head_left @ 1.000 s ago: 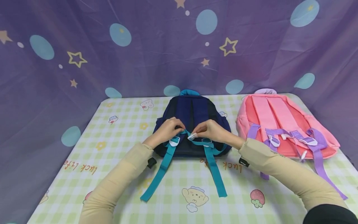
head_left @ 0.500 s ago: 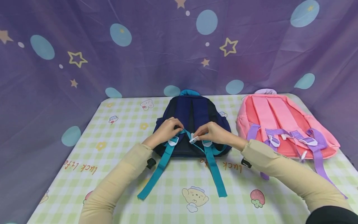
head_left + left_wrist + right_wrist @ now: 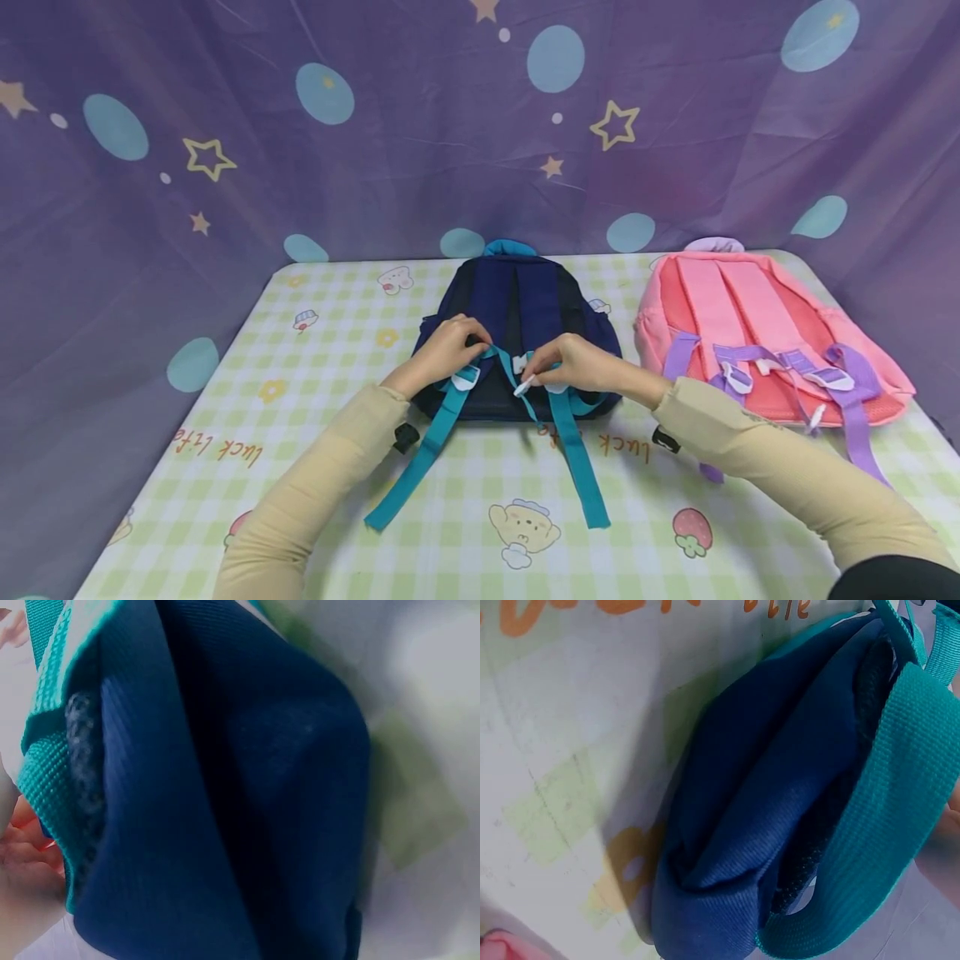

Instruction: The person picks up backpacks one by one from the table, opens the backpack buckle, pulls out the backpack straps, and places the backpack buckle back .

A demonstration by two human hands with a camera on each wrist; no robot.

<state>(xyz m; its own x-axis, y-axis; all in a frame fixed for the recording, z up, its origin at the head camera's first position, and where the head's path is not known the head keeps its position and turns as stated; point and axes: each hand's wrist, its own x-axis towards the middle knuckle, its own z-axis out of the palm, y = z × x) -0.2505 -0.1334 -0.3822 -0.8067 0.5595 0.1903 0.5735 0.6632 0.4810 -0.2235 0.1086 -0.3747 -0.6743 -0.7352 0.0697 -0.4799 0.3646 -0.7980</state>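
Note:
A navy backpack (image 3: 491,292) lies on its front, straps up, toward the back of the table. In the head view my left hand (image 3: 448,346) pinches a thin teal strap (image 3: 504,360) between thumb and fingertips. Just to the right, my right hand (image 3: 576,363) pinches a small white buckle piece (image 3: 523,387) at that strap. A second white buckle piece (image 3: 520,363) shows right at its fingers. Wide teal webbing (image 3: 889,795) loops along the bag's side in the right wrist view. The left wrist view shows mostly the bag's navy side (image 3: 225,787), with left-hand fingers (image 3: 34,851) partly hidden behind webbing.
To the right lies a pink backpack (image 3: 705,292) with purple straps. Two loose teal strap ends (image 3: 408,492) hang toward me over the checked tablecloth (image 3: 330,367). Behind the table hangs a purple curtain (image 3: 420,150) with stars.
My right hand has shifted slightly right and toward me, turning the white buckle piece downward; two white pieces now show apart. The left loose strap end has swung a little left. The left hand stays.

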